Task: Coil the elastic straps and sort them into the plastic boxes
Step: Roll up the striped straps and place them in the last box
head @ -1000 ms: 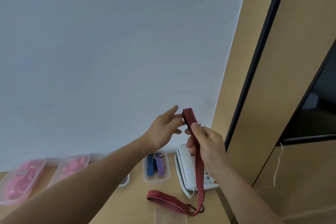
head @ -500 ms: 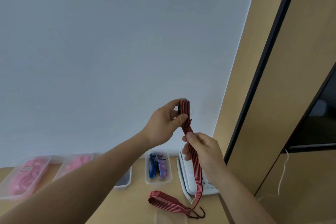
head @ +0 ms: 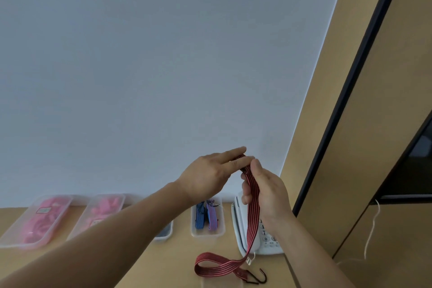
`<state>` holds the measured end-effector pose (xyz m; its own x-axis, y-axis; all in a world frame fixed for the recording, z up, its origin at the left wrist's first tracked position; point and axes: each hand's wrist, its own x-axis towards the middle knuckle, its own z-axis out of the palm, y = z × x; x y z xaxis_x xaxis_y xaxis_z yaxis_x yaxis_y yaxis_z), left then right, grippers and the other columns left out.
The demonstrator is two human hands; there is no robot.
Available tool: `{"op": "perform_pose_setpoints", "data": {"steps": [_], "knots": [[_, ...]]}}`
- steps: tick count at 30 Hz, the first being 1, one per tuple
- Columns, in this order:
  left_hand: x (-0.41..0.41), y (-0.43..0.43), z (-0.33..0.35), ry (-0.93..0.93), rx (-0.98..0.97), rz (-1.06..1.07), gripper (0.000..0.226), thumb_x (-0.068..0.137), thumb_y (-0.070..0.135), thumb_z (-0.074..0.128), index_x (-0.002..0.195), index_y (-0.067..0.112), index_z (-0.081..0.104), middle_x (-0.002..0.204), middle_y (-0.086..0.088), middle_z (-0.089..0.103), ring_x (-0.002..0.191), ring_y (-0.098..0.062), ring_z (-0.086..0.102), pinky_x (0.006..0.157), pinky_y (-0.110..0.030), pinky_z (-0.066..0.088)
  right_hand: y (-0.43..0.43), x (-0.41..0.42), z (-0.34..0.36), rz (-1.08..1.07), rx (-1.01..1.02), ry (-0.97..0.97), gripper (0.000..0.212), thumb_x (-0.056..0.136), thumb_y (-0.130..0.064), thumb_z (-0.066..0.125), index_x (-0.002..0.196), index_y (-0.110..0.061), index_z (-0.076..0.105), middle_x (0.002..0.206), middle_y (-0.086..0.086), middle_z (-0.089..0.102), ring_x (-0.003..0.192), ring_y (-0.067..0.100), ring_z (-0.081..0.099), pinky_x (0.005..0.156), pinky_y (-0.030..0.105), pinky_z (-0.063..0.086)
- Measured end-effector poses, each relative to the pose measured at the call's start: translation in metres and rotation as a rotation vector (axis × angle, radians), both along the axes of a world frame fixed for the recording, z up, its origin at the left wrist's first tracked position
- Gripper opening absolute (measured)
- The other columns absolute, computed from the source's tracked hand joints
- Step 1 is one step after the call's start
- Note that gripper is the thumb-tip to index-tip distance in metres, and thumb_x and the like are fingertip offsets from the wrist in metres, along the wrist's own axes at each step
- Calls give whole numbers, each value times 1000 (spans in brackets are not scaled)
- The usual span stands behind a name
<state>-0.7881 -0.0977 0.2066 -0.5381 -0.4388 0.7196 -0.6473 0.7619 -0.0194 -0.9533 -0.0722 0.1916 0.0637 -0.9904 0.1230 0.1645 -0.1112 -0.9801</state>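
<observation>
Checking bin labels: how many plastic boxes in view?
4. Far-left box and second box hold pink items; third box mostly hidden behind the left forearm; fourth box holds blue strap and purple strap. More may be out of frame.

One wide-angle head cam, facing fwd; wall point(head: 163, 65) fills most of frame. Counter point(head: 177, 262) only along 6 o'clock, left hand point(head: 205, 177) and right hand point(head: 268, 196) close in.

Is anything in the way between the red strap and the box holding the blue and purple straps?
Nothing visible. The red strap hangs from the right hand, and the box shows no lid; the telephone stands beside it, not across the path.
</observation>
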Motion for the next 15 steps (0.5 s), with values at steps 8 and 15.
{"op": "perform_pose_setpoints", "data": {"steps": [8,15], "knots": [[-4,-6,-4,227,252,-46,55,86,-7,55,136,16,59,144,-8,54,116,-23,65,87,-30,57,-3,1,-3,-40,-33,-2,51,85,-52,57,84,-2,66,56,7,54,48,18,46,53,32,41],[-7,-8,5,855,1426,-162,42,92,46,58,117,15,70,116,-10,72,102,-22,71,88,-37,56,0,1,-7,-117,-161,121,48,87,-49,52,76,-2,62,54,2,57,49,13,50,50,19,44]]}}
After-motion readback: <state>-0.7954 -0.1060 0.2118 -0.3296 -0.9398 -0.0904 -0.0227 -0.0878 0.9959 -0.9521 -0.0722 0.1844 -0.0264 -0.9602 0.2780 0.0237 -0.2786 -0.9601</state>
